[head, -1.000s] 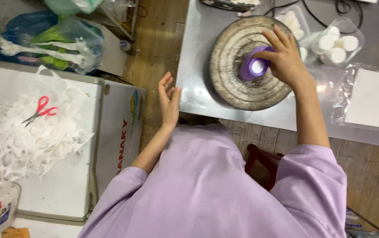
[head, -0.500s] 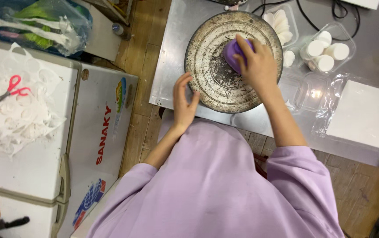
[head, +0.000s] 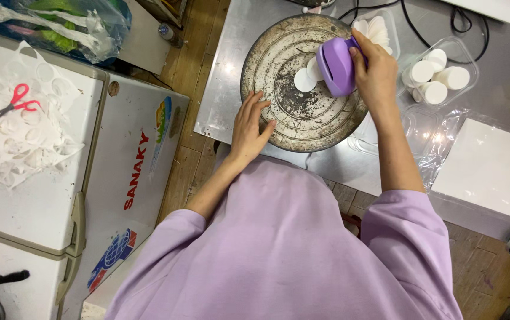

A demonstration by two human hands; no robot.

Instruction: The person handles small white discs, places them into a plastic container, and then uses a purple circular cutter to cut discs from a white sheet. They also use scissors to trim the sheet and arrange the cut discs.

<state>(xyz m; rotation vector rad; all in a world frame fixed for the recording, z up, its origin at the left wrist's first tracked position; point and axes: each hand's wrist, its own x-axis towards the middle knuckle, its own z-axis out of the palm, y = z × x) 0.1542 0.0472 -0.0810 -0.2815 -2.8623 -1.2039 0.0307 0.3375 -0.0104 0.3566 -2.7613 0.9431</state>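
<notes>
Steel tabletop [head: 225, 101] fills the upper middle of the frame above wooden floorboards, with a white chest freezer [head: 118, 195] at left carrying punched white paper and red scissors [head: 13, 102]. On the steel sits a round worn metal plate [head: 302, 115]. The right hand [head: 376, 74] is clamped around a purple paper punch [head: 336, 64] above the plate's upper right, its long axis running roughly up and down the frame, tilted on edge. Two white paper discs [head: 305, 80] lie beside it. The left hand [head: 250, 124], fingers apart, rests flat on the plate's left rim.
</notes>
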